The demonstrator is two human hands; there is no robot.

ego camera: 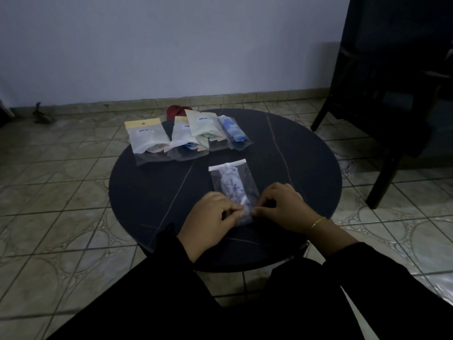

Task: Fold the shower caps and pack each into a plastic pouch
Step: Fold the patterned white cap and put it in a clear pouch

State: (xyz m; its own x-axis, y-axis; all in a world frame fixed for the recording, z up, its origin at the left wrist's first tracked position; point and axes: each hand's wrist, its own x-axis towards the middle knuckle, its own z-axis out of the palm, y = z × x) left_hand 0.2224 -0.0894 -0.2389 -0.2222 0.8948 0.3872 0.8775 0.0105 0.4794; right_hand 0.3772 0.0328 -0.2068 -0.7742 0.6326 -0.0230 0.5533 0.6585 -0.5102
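Both hands meet at the near end of a clear plastic pouch (234, 185) lying flat on the round dark table (294, 168). The left hand (210, 222) pinches that end with curled fingers and thumb; the right hand (282, 207), a gold bracelet (318, 221) on its wrist, pinches the same end from the other side. A folded white-and-blue shower cap (231, 186) lies inside the pouch, stretching away from the fingers toward its white-edged far end. Farther off, a row of packed pouches (188, 136) rests near the table's far edge, with a red bundle (175, 112) behind them.
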